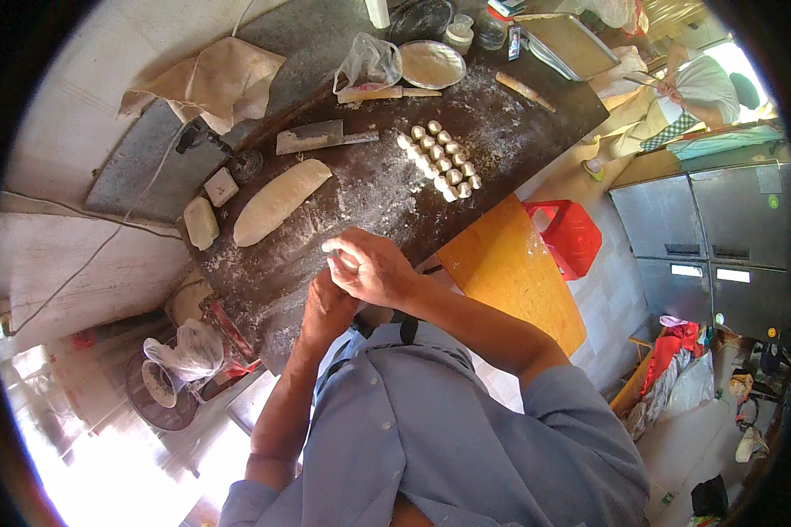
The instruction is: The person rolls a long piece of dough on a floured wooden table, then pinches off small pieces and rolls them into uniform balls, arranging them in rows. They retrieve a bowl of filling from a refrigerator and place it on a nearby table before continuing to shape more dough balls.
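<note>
My left hand [330, 304] is curled at the near edge of the floured dark table [290, 263], touching the underside of my right hand [376, 267]. Between my right thumb and fingers shows a small pale piece of dough [349, 259]. What lies inside my left fist is hidden. Beyond my hands, to the left, rests a long loaf-shaped piece of dough [281, 202]. Several small dough balls [443, 160] stand in rows farther right. A cleaver [313, 137] with a floury blade lies flat behind the long dough.
A rolling pin [525, 91], a bowl of flour [432, 64], a knife [387, 94] and a metal tray [567, 46] lie along the table's far side. Right of the table are a yellow board [514, 270] and a red stool [570, 240]. Another person [699, 85] is at the upper right.
</note>
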The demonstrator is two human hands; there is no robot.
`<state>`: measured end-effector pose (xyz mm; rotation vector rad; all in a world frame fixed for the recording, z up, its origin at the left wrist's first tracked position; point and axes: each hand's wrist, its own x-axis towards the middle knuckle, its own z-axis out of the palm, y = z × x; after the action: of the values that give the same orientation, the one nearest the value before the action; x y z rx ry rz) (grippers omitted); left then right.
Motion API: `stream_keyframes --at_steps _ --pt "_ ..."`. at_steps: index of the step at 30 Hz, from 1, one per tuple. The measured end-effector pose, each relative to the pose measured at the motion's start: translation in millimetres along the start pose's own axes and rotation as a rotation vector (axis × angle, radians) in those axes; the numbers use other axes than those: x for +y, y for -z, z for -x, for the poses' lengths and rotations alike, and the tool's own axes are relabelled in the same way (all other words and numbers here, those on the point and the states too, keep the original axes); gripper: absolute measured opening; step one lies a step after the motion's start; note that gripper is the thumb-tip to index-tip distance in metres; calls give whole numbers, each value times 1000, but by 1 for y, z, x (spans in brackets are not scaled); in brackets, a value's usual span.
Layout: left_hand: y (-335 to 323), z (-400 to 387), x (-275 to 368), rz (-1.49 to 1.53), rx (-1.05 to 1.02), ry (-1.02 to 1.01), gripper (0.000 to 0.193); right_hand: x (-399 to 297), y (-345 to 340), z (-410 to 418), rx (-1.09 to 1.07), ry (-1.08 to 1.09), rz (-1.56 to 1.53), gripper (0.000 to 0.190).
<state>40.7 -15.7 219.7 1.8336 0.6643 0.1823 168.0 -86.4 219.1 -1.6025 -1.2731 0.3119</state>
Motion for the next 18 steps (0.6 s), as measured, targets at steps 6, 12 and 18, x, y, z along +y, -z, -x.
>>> stream_keyframes --at_steps 6,12,18 --pt "-17 -9 21 100 247 -89 21 2 13 -11 -39 -9 28 18" --pt "-25 -24 2 24 -5 81 18 25 27 -13 -13 -97 -105 17" --pt "-47 -40 18 -53 15 173 19 133 23 6 -9 -398 -43 16"
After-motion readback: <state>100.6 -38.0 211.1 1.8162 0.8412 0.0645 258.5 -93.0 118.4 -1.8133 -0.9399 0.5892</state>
